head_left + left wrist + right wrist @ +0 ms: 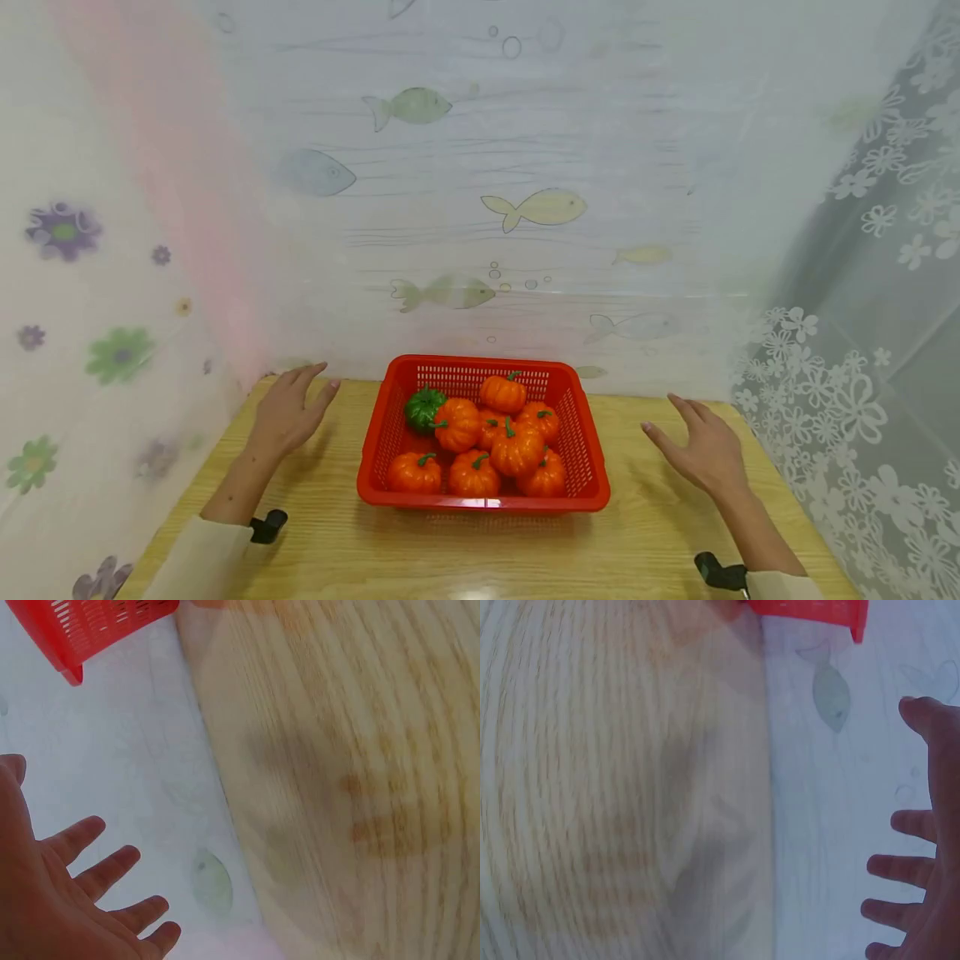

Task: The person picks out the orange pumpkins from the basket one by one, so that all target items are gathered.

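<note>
A red plastic basket (483,502) with slotted walls stands in the middle of the table. Several small orange pumpkins (517,450) and one dark green pumpkin (425,410) lie inside it, some piled on others. To the basket's left my left hand (288,412) hovers over the table, fingers spread and holding nothing. On the other side my right hand (705,446) is held up likewise, thumb toward the basket, with nothing in it. Both wrist views show the fingers apart from the basket, whose red corner appears in the left wrist view (112,630) and the right wrist view (810,609).
The wood-grain table (420,558) meets a pale wall (450,167) with fish drawings just behind the basket. A flower-patterned wall (97,292) borders the left side, and a sheet with white flowers (862,417) hangs along the right.
</note>
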Demonstrator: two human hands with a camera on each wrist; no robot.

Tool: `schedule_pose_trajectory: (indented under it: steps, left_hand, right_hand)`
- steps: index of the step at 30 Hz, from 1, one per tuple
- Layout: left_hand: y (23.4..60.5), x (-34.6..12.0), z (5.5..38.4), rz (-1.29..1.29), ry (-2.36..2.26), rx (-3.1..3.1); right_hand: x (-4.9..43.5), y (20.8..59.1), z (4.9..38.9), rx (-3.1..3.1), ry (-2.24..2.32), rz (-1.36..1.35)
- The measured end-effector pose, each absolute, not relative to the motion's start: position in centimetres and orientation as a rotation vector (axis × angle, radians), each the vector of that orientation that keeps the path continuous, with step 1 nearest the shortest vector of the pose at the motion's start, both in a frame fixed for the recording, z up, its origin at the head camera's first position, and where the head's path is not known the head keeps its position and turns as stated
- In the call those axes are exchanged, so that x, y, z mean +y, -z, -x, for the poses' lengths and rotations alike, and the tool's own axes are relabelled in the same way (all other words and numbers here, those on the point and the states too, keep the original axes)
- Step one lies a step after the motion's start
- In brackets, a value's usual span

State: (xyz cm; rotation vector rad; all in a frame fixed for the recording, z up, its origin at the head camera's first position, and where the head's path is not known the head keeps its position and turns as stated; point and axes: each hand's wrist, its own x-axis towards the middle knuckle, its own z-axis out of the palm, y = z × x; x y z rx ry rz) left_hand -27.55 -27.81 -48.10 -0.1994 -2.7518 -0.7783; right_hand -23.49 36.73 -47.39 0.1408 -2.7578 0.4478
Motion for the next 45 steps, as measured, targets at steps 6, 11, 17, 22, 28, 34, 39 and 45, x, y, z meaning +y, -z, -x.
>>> schedule_pose_trajectory:
  steps: [6,11,17,22,28,34,39,45]
  left_hand:
    - [48.3,-27.1,27.1,0.181,0.916,-2.77]
    - [48.7,-26.5,26.8,0.191,1.014,-2.755]
    - [48.7,-25.6,26.2,0.248,1.132,-2.709]
    - [48.8,-24.8,25.7,0.281,1.234,-2.686]
    - [49.0,-23.8,25.3,0.302,1.337,-2.649]
    - [49.5,-23.1,25.0,0.288,1.449,-2.634]
    - [49.7,-22.4,24.8,0.269,1.513,-2.614]
    - [50.0,-21.4,24.7,0.309,1.647,-2.564]
  right_hand:
    - [35.5,46.7,23.4,-2.754,-0.49,-0.171]
    - [34.4,46.1,23.2,-2.724,-0.52,-0.221]
    - [33.0,45.3,22.9,-2.666,-0.553,-0.286]
    - [31.7,44.8,22.6,-2.612,-0.581,-0.354]
    - [30.3,44.6,22.4,-2.552,-0.638,-0.44]
    - [28.8,44.4,22.1,-2.52,-0.661,-0.509]
    - [27.3,44.1,22.0,-2.509,-0.675,-0.563]
    - [25.2,44.0,21.6,-2.521,-0.655,-0.614]
